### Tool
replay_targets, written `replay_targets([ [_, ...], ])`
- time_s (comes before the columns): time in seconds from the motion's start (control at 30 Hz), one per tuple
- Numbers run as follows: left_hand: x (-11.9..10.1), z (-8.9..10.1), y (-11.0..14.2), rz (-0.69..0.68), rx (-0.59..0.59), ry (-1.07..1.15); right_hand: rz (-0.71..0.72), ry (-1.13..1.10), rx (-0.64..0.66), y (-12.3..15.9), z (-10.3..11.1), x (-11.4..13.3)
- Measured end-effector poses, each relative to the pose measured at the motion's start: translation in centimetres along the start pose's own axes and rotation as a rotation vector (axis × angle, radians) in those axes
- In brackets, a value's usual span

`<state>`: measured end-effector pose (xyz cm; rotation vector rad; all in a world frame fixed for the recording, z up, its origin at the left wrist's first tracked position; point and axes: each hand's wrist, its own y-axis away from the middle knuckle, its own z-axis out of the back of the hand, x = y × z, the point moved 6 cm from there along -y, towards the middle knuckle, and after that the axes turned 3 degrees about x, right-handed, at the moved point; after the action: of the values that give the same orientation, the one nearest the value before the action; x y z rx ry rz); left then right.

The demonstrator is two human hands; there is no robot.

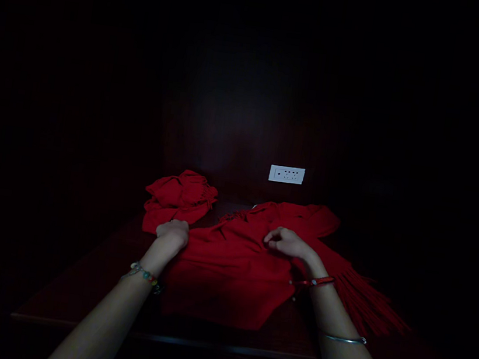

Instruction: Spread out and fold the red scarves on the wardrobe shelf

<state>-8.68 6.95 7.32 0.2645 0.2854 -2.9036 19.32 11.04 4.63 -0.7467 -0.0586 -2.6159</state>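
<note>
A red fringed scarf (232, 267) lies spread on a dark wooden table (74, 293) in front of me. My left hand (173, 232) is curled into a fist on the scarf's left edge, gripping the cloth. My right hand (286, 241) rests on the scarf's upper middle, fingers bent and pinching the fabric. The scarf's fringe (364, 302) trails off to the right, past my right wrist. A beaded bracelet sits on my left wrist; a red cord and a metal bangle are on my right arm.
A second red scarf (177, 198) lies bunched at the back left of the table. A white socket plate (286, 174) is set in the dark back wall. The table's front edge runs just below the scarf. The surroundings are very dark.
</note>
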Motion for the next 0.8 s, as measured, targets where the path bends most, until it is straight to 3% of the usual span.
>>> replay_targets([
  [0.07,-1.6,0.1,-0.5,0.009,-0.042,-0.049,0.006,0.041,-0.190,-0.6,0.8,1.2],
  [0.13,-4.0,-0.3,-1.2,-0.090,-0.054,-0.053,-0.034,0.137,-0.310,-1.5,0.5,2.7],
  [0.27,-6.9,-3.0,-2.4,-0.220,0.072,0.009,-0.006,0.286,-0.252,-3.6,-2.8,5.8],
  [0.37,-5.6,-3.0,-3.0,-0.164,-0.036,0.054,0.001,0.370,-0.243,-3.7,-3.4,6.2],
  [0.47,-2.0,-1.2,-3.2,-0.001,-0.207,0.088,-0.060,0.412,-0.426,-1.9,-0.4,5.0],
  [0.53,0.2,-0.3,-3.1,0.131,-0.238,0.062,-0.163,0.421,-0.532,-0.5,1.9,3.5],
  [0.57,0.8,-0.2,-3.1,0.166,-0.214,0.048,-0.206,0.426,-0.517,-0.1,2.6,2.8],
  [0.63,0.7,-0.5,-3.0,0.138,-0.163,0.030,-0.251,0.432,-0.355,-0.1,2.5,1.6],
  [0.73,-2.2,-1.3,-2.5,-0.080,-0.196,0.047,-0.154,0.389,-0.092,-0.8,0.3,1.5],
  [0.8,-4.3,-2.3,-1.9,-0.223,-0.196,0.047,-0.058,0.330,-0.084,-1.3,-0.8,2.1],
])
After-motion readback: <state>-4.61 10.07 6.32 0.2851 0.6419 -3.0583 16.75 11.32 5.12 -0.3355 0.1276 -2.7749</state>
